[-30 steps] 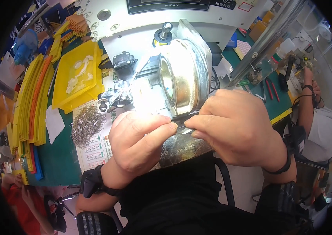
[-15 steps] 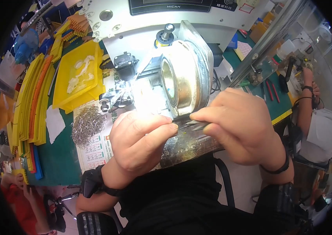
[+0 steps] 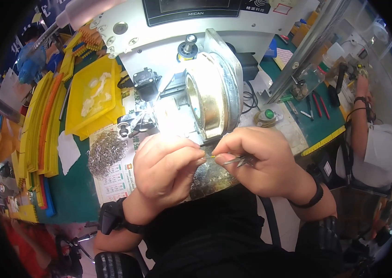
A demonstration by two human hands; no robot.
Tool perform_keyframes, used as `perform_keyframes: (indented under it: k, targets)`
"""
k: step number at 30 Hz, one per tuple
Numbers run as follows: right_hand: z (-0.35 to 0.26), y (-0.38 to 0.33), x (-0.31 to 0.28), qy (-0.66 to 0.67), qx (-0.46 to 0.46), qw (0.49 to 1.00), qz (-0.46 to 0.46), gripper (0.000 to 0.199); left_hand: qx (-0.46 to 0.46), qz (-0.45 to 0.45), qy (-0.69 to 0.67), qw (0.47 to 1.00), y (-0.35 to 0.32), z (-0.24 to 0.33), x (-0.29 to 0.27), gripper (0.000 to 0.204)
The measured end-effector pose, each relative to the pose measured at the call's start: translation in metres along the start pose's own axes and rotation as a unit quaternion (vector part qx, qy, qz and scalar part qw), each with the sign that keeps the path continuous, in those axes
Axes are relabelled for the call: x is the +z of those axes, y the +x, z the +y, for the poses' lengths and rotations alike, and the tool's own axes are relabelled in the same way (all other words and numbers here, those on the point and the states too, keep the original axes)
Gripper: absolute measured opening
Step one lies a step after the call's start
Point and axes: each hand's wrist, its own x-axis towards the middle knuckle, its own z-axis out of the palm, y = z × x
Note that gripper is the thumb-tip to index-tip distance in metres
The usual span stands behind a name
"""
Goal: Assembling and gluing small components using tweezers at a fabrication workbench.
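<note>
My left hand (image 3: pixel 166 169) is closed in a pinch, thumb and forefinger on one end of a thin, yellowish wire-like piece (image 3: pixel 210 156). Facing it, my right hand (image 3: pixel 263 160) has its fingertips at the piece's other end. Metal tweezers (image 3: pixel 234 161) lie in the right hand's grip, tips toward the left hand. Both hands are in front of a brass-coloured ring-shaped wheel (image 3: pixel 217 97) on the machine, above a worn metal-like ledge (image 3: pixel 210 180). The piece's exact kind is too small to make out.
To the left lie a tangled heap of small metal pieces (image 3: pixel 106 154), a yellow bin (image 3: pixel 89 92) and yellow strips (image 3: pixel 34 125). A green-topped bottle (image 3: pixel 268 116) and red-handled pliers (image 3: pixel 321 105) are at the right. Another person (image 3: pixel 383 153) sits further right.
My right hand has moved left and down, closer to my left hand, and its fingertips now meet the thin piece. The tweezers have shifted back in its grip. The green-topped bottle has come into view.
</note>
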Motion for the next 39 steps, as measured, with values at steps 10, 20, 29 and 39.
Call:
perform_keyframes:
  k: [10,20,29,39]
  targets:
    - [0.0,0.007,-0.004,-0.002,-0.024,1.0,-0.012,0.017,-0.391,-0.131,-0.533,0.739,-0.004,-0.002,-0.004,0.026]
    - [-0.012,-0.008,-0.011,0.007,0.054,0.998,-0.015,0.025,-0.39,-0.118,-0.514,0.755,-0.005,0.001,-0.004,0.019]
    - [0.006,-0.049,0.029,0.088,0.097,0.99,0.046,0.026,-0.35,-0.093,-0.383,0.85,-0.007,0.015,-0.003,0.016]
    - [0.001,-0.042,0.04,0.121,0.131,0.98,0.089,0.027,-0.253,-0.098,-0.226,0.936,-0.007,0.018,-0.004,0.008]
